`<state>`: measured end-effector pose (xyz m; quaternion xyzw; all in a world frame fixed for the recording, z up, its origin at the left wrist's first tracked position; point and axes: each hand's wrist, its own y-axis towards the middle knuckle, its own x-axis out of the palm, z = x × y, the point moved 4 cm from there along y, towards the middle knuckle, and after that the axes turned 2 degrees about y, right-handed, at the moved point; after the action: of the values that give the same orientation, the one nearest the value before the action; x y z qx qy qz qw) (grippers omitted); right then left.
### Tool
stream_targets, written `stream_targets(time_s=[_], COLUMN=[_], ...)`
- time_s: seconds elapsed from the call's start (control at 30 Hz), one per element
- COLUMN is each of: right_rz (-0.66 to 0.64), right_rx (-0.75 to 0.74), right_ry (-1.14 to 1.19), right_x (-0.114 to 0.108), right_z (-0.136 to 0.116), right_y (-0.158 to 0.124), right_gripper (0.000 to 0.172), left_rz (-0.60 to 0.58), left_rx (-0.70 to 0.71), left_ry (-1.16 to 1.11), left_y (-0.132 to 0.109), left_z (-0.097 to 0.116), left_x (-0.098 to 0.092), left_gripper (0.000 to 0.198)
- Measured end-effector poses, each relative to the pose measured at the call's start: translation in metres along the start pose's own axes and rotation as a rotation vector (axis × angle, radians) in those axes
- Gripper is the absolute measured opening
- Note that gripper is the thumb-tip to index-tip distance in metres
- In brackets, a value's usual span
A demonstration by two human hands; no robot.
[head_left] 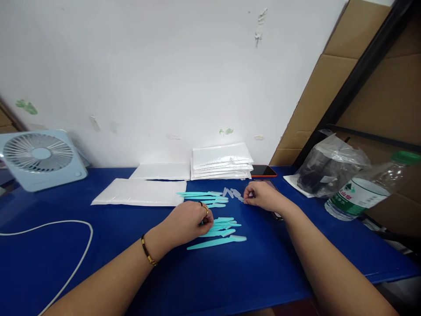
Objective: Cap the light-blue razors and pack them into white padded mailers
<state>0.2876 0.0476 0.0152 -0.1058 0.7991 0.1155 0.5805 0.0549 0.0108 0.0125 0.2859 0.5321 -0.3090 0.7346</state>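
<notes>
Several slim turquoise sticks with shaped heads (pixel 217 242) lie on the blue table in two groups, their heads to the right. My left hand (pixel 192 220) is over the sticks with its fingers curled; whatever is between its fingertips is hidden. To the right of the sticks is a small pile of translucent caps (pixel 229 192). My right hand (pixel 258 195) is at the right edge of that pile, thumb and forefinger pinched on a cap (pixel 241 199).
White padded envelopes (pixel 221 159) are stacked by the wall, with more (pixel 141 192) to the left. A fan (pixel 41 156) and a white cable (pixel 88 239) are at left. Phones (pixel 263 170), a bagged item (pixel 324 169) and a water bottle (pixel 358 193) are at right.
</notes>
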Motion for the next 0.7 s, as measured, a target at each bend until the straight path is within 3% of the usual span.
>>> stream_targets(time_s=[0.3, 0.7], right_rz=[-0.161, -0.05], right_rx=[-0.061, -0.196], right_ry=[0.367, 0.374], right_x=[0.017, 0.028], right_z=[-0.02, -0.043], right_y=[-0.003, 0.004], right_gripper=[0.02, 0.016], left_rz=[0.06, 0.049], left_rx=[-0.158, -0.146], left_ry=[0.104, 0.093], left_y=[0.004, 0.007], left_z=[-0.03, -0.029], left_x=[-0.005, -0.003], left_gripper=[0.022, 0.023])
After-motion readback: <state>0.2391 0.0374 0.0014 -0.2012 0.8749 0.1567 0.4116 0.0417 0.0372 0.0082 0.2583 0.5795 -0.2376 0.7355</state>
